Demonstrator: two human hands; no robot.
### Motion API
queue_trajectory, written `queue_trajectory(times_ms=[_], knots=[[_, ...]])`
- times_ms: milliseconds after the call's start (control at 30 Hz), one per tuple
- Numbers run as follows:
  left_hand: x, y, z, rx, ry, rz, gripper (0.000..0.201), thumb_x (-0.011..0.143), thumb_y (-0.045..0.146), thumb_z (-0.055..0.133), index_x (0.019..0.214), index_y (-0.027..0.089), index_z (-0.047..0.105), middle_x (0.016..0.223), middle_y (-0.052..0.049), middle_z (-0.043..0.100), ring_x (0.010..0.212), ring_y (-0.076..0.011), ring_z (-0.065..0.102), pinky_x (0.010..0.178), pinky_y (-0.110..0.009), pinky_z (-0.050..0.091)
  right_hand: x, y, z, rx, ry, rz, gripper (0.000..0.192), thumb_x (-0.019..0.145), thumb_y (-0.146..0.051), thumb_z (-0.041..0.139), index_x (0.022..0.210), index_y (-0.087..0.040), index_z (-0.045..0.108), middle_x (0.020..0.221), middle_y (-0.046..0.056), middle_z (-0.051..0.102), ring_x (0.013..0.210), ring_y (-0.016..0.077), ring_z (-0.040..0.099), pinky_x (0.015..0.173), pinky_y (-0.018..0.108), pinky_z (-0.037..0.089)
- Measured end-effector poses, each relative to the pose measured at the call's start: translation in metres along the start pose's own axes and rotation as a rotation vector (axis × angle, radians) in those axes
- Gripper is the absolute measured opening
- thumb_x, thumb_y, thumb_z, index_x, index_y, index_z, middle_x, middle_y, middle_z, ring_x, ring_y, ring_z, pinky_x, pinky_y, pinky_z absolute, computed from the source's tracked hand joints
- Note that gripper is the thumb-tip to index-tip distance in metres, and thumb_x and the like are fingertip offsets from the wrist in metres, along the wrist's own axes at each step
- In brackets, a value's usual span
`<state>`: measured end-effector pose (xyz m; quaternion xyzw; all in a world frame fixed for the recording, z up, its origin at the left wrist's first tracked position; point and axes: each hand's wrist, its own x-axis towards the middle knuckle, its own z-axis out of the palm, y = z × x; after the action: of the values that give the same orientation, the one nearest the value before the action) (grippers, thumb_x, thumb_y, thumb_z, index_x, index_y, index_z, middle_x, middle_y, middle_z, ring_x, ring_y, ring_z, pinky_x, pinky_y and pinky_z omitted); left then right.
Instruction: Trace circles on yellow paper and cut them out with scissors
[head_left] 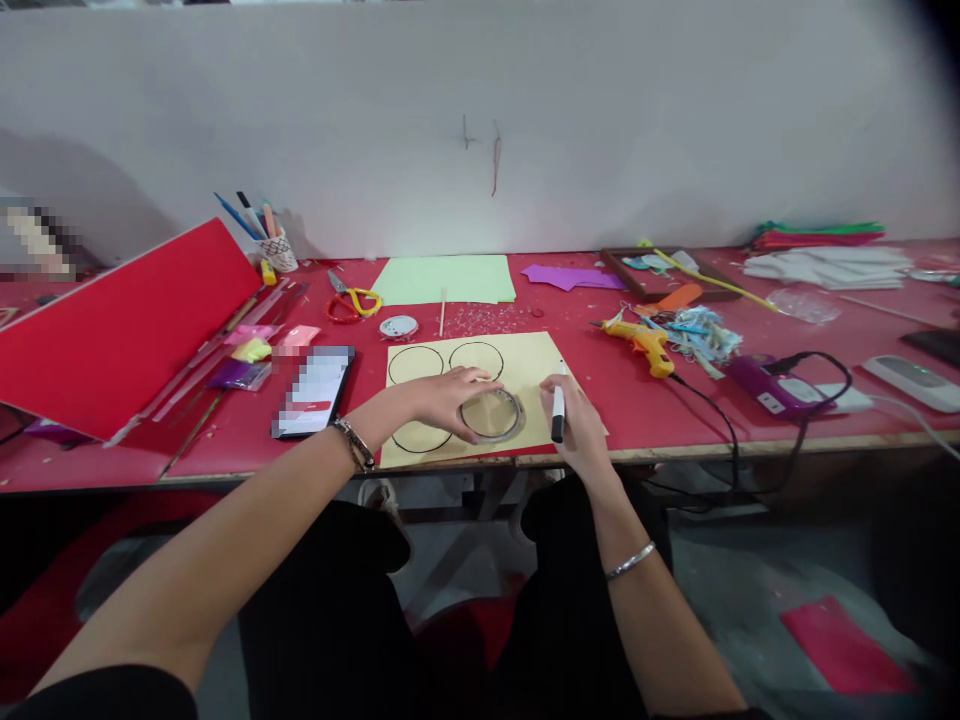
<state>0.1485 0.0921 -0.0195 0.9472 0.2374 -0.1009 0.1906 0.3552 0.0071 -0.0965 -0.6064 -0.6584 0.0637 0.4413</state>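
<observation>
left hand (442, 398): presses clear lid (491, 414) flat on yellow sheet (525, 370) at table (645, 420) edge
right hand (574, 415): clenched on marker (558, 412); tip down beside lid
sheet: three black circles drawn
writing: none legible; phone (313, 390) blurred

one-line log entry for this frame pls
left hand: pressing round lid on yellow paper | right hand: holding marker, tip down beside lid | paper: three drawn circles visible | phone left of paper

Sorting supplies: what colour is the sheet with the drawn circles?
Pale yellow sheet, clearest in the head view.
</observation>
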Motion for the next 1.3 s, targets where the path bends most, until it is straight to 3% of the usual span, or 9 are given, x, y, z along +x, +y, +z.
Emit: queue_trajectory(times_ms=[133,300,500,600,767,933,1000,1167,1300], knots=[[0.001,0.001,0.005,-0.003,0.036,0.009,0.081,0.069,0.053,0.061,0.134,0.018,0.03,0.138,-0.012,0.035,0.125,-0.0247,0.03,0.102,-0.034,0.026,0.0,-0.003,-0.002,-0.03,-0.019,-0.014,0.015,0.089,-0.03,0.04,0.096,-0.021,0.049,0.081,0.008,0.059,0.081,0.0269,0.056,0.067,0.034,0.04],[0.002,-0.002,0.01,0.007,0.088,0.033,0.083,0.067,0.058,0.06,0.132,0.014,0.034,0.135,-0.013,0.038,0.123,-0.0247,0.032,0.102,-0.033,0.026,0.0,-0.002,-0.001,-0.048,-0.018,-0.024,0.016,0.088,-0.03,0.039,0.096,-0.021,0.049,0.082,0.009,0.06,0.079,0.0278,0.056,0.066,0.035,0.04],[0.005,-0.003,0.014,0.031,0.116,0.033,0.082,0.066,0.062,0.058,0.131,0.017,0.037,0.134,-0.013,0.04,0.121,-0.0262,0.034,0.1,-0.036,0.029,0.0,-0.002,-0.001,-0.041,-0.013,-0.027,0.015,0.087,-0.029,0.04,0.096,-0.021,0.049,0.084,0.009,0.06,0.08,0.0278,0.056,0.068,0.035,0.04],[0.004,-0.003,0.012,-0.01,0.108,0.029,0.082,0.065,0.061,0.06,0.132,0.02,0.036,0.138,-0.012,0.035,0.126,-0.0259,0.031,0.102,-0.036,0.026,0.0,-0.003,-0.002,-0.027,-0.009,-0.017,0.014,0.087,-0.029,0.04,0.096,-0.022,0.05,0.082,0.008,0.059,0.079,0.0269,0.056,0.067,0.035,0.041],[-0.005,-0.012,-0.004,-0.164,0.21,-0.005,0.065,0.082,0.053,0.046,0.137,0.021,0.03,0.148,-0.008,0.023,0.134,-0.0194,0.02,0.107,-0.032,0.018,0.0,-0.003,-0.002,-0.007,0.002,0.007,0.016,0.086,-0.03,0.041,0.097,-0.022,0.051,0.085,0.01,0.061,0.078,0.0283,0.057,0.065,0.035,0.04],[-0.005,-0.025,-0.003,-0.106,0.05,0.082,0.061,0.081,0.042,0.054,0.135,0.021,0.035,0.145,-0.008,0.032,0.132,-0.0185,0.026,0.106,-0.031,0.02,-0.001,-0.001,0.0,0.024,0.03,0.023,0.015,0.085,-0.033,0.045,0.094,-0.024,0.054,0.082,0.008,0.061,0.075,0.027,0.057,0.065,0.035,0.04],[-0.002,-0.03,0.003,-0.099,0.047,0.116,0.057,0.082,0.044,0.051,0.134,0.023,0.037,0.143,-0.007,0.035,0.13,-0.0188,0.029,0.105,-0.031,0.022,-0.001,-0.001,0.001,0.046,0.05,0.025,0.015,0.085,-0.035,0.047,0.092,-0.024,0.055,0.082,0.007,0.061,0.074,0.026,0.057,0.065,0.035,0.04],[0.0,-0.037,0.017,-0.074,0.134,0.165,0.043,0.089,0.043,0.037,0.128,0.026,0.047,0.135,-0.006,0.046,0.122,-0.0198,0.039,0.1,-0.033,0.028,-0.001,-0.004,0.001,0.143,0.168,0.034,0.021,0.089,-0.037,0.042,0.099,-0.022,0.053,0.087,0.006,0.06,0.078,0.0221,0.058,0.069,0.035,0.044],[0.001,-0.042,0.024,-0.076,0.212,0.176,0.039,0.089,0.037,0.04,0.124,0.022,0.052,0.134,-0.006,0.047,0.121,-0.0197,0.039,0.101,-0.033,0.026,-0.007,-0.015,0.002,0.326,0.417,-0.002,0.026,0.092,-0.039,0.035,0.097,-0.02,0.053,0.084,0.004,0.056,0.073,0.0174,0.059,0.067,0.032,0.047]])
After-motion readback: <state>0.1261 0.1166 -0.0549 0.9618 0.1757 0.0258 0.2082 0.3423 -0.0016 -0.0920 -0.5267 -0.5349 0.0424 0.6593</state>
